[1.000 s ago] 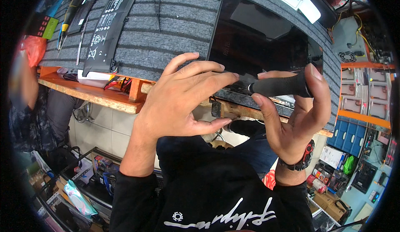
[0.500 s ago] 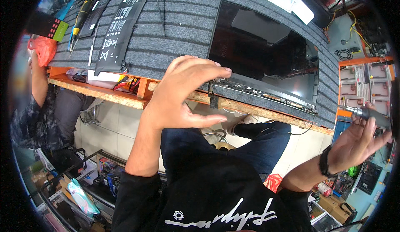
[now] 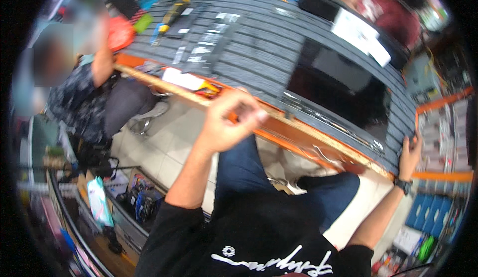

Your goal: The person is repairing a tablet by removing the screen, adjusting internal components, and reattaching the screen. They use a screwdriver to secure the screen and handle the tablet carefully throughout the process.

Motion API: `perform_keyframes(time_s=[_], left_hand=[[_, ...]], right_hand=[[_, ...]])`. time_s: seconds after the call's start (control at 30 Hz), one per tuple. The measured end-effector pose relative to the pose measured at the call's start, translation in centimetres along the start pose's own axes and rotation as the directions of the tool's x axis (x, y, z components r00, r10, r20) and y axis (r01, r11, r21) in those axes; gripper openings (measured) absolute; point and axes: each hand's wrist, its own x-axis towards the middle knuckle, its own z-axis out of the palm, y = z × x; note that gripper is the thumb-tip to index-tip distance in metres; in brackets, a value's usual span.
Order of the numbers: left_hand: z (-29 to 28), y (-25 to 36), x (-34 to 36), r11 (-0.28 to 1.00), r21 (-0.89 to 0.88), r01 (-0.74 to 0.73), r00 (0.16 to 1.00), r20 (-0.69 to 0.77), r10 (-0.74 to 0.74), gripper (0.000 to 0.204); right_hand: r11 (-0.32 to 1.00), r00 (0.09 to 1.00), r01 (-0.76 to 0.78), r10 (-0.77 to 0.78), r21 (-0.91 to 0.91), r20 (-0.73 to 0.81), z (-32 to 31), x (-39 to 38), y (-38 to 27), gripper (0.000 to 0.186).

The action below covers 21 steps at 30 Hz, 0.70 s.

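A laptop screen panel (image 3: 338, 83) with a dark glossy face lies on the ribbed grey mat (image 3: 264, 43), its lower strip of parts (image 3: 333, 122) exposed along the table's near edge. In front of that edge, left of the panel, my left hand (image 3: 226, 122) is raised with thumb and fingers curled together in a pinch. Motion blur hides whatever its fingertips may hold. My right hand (image 3: 411, 157) is at the table's right edge, its fingers closed around a small dark shape I cannot make out. The screwdriver seen earlier is not recognisable now.
A flat black laptop battery (image 3: 211, 43) and a yellow-and-black screwdriver (image 3: 174, 15) lie on the left of the mat. White papers (image 3: 356, 30) lie beyond the panel. Another person's arm (image 3: 103, 65) is at the left; someone in maroon (image 3: 388, 13) is across the table.
My view has shifted. My left hand has gone from spread to curled, away from the panel's corner. The right hand has moved from the dark-handled screwdriver to the table's right edge.
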Motion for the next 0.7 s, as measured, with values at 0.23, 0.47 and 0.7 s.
perform_keyframes(time_s=[0.23,0.47,0.7], left_hand=[[-5.6,16.2,-2.5,0.676,0.384,-0.629,0.777,0.273,0.568,0.011],[-7.4,20.0,-6.1,0.236,0.634,-0.737,0.412,0.144,0.9,0.03],[-12.2,19.9,-5.2,0.37,0.237,-0.898,0.427,0.277,0.861,0.021]], right_hand=[[0.997,0.992,-0.058,0.063,-0.054,0.107,0.5,0.2,2.3,0.046],[0.998,0.998,0.055,-0.054,-0.018,0.034,1.4,1.3,2.5,0.044],[0.993,0.997,0.077,-0.076,-0.09,0.01,-0.4,0.4,3.8,0.044]])
